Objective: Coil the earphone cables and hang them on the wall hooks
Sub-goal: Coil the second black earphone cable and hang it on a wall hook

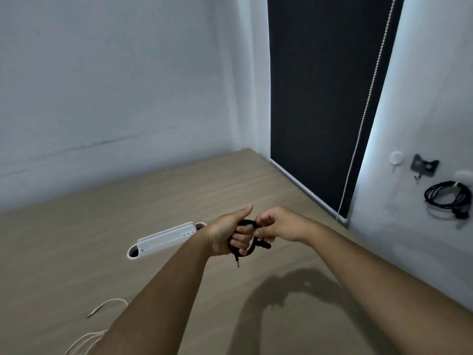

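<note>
Coil black, mid-table, wound round left hand fingers, clamped shut. Right hand pinching loop top. Plug tail dangling below: tuck under wraps, keep loops tight, then carry to free hook far right.

black earphone cable coiled w/ plug dangling, 2nd black coil on wall hook, white cable loose on desk
</note>
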`<action>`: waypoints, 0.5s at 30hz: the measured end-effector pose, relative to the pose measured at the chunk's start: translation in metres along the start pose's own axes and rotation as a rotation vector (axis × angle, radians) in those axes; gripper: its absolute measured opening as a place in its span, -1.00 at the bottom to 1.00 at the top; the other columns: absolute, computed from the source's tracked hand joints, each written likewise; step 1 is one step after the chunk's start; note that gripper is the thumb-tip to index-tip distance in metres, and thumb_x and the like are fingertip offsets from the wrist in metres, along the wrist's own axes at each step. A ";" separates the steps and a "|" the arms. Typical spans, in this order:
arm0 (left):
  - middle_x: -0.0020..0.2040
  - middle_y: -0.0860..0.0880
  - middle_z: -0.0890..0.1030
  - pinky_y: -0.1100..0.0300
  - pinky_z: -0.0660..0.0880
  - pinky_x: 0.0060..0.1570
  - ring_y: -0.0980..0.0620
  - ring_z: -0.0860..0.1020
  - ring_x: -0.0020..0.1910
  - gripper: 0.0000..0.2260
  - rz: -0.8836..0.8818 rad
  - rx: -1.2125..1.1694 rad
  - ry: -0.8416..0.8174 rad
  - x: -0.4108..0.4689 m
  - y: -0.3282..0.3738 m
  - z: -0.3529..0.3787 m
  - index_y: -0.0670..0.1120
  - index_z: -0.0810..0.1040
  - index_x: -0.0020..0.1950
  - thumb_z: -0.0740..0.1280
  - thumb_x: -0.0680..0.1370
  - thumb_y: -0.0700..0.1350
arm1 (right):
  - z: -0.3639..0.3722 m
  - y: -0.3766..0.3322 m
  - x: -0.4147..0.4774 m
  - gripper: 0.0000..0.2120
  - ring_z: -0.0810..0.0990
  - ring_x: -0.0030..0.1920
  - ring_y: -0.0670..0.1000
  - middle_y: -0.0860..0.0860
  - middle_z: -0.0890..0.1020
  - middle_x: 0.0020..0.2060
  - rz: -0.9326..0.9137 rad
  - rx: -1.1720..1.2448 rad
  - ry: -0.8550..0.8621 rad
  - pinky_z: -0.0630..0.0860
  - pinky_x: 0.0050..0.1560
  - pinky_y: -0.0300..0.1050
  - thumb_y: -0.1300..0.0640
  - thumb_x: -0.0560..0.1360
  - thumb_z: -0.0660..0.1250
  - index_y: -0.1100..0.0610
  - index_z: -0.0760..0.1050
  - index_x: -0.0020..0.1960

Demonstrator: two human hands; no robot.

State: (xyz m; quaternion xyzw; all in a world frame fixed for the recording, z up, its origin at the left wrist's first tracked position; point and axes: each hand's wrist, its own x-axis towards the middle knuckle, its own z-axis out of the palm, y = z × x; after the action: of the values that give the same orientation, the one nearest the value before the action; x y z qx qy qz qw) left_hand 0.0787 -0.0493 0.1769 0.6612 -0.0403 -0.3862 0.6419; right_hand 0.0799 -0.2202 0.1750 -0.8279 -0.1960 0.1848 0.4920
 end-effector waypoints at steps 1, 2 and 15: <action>-0.64 0.08 0.17 0.25 0.24 -0.50 0.13 0.12 -0.64 -0.43 0.019 0.015 0.045 0.008 0.004 0.009 -0.01 0.21 -0.58 0.00 0.59 0.21 | -0.010 0.005 -0.005 -0.91 0.49 -0.45 -0.18 -0.01 0.55 -0.41 0.013 -0.024 0.028 0.45 -0.32 -0.31 0.23 0.47 0.37 0.12 0.58 -0.21; -0.63 0.08 0.16 0.25 0.25 -0.49 0.12 0.12 -0.63 -0.45 0.045 0.020 0.098 0.015 0.008 0.017 -0.02 0.22 -0.56 0.04 0.60 0.18 | -0.018 0.009 -0.009 -0.89 0.47 -0.46 -0.19 -0.03 0.55 -0.43 0.033 -0.042 0.060 0.42 -0.34 -0.30 0.19 0.46 0.39 0.10 0.58 -0.24; -0.35 -0.05 0.43 0.25 0.48 -0.21 0.04 0.47 -0.33 -0.82 0.250 -0.096 0.091 0.137 0.044 0.111 -0.12 0.40 -0.19 0.13 0.60 -0.22 | -0.134 0.080 -0.084 -0.90 0.51 -0.34 -0.08 -0.03 0.71 -0.33 0.098 0.376 0.626 0.42 -0.32 -0.26 0.30 0.46 0.37 0.16 0.61 -0.06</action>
State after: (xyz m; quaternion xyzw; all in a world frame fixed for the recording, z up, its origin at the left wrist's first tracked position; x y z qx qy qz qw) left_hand 0.1313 -0.2230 0.1668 0.6363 -0.0747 -0.2746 0.7171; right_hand 0.0866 -0.3968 0.1733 -0.7477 0.0412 -0.0214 0.6624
